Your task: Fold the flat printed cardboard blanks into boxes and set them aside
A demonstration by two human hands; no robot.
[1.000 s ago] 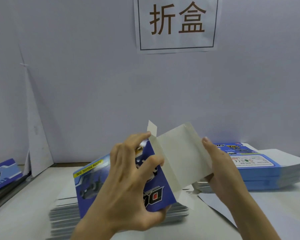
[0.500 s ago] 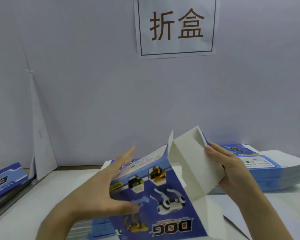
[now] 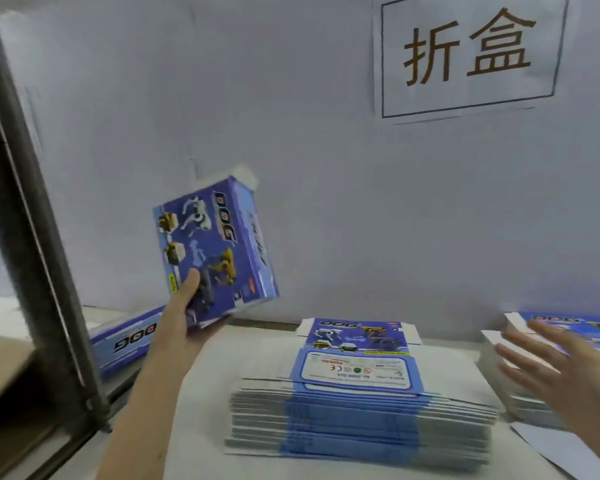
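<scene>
Blue folded DOG box (image 3: pixel 219 251) gripped by left hand (image 3: pixel 182 317), raised toward desk (image 3: pixel 201 393) left edge, apparently for setting aside; right hand (image 3: pixel 568 372) spread, empty, over right-edge blanks (image 3: pixel 575 329).

The left hand (image 3: pixel 182 317) is raised and grips a box (image 3: pixel 219 251). The right hand (image 3: pixel 568 372) is low, fingers spread.
</scene>
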